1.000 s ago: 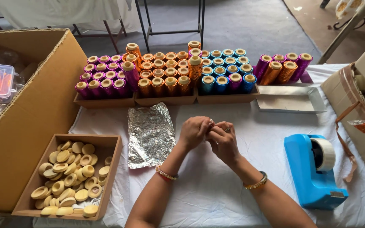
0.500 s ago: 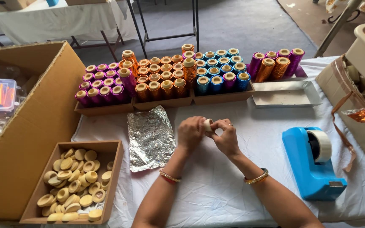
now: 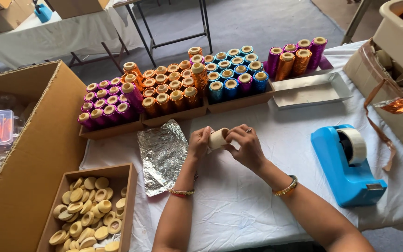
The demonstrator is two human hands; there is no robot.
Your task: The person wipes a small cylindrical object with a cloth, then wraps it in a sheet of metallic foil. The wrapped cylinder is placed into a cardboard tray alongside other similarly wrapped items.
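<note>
Cardboard tube (image 3: 218, 138), short and pale, sits between both hands just above the white tabletop (image 3: 239, 205). The left hand (image 3: 198, 144) is closed around one end of it, and the right hand (image 3: 243, 147) is closed around the other end, with fingers curled over the top. The tube lies almost flat, tilted a little.

Just beside the left hand lies a crinkly sheet of silver foil (image 3: 163, 154). Behind the hands stand trays of shiny wrapped tubes: purple ones (image 3: 103, 105), orange ones (image 3: 169, 91) and blue ones (image 3: 232, 70). A blue tape dispenser (image 3: 346, 163) sits off to the right. A wooden box of round pale caps (image 3: 87, 214) sits near the left, next to a big cardboard box (image 3: 29, 154).

To handle the tube well, I think a soft hold is best, since thin card can squash. Keeping both ends held evenly should stop it from slipping. Holding it close to the foil keeps the sheet easy to reach.
</note>
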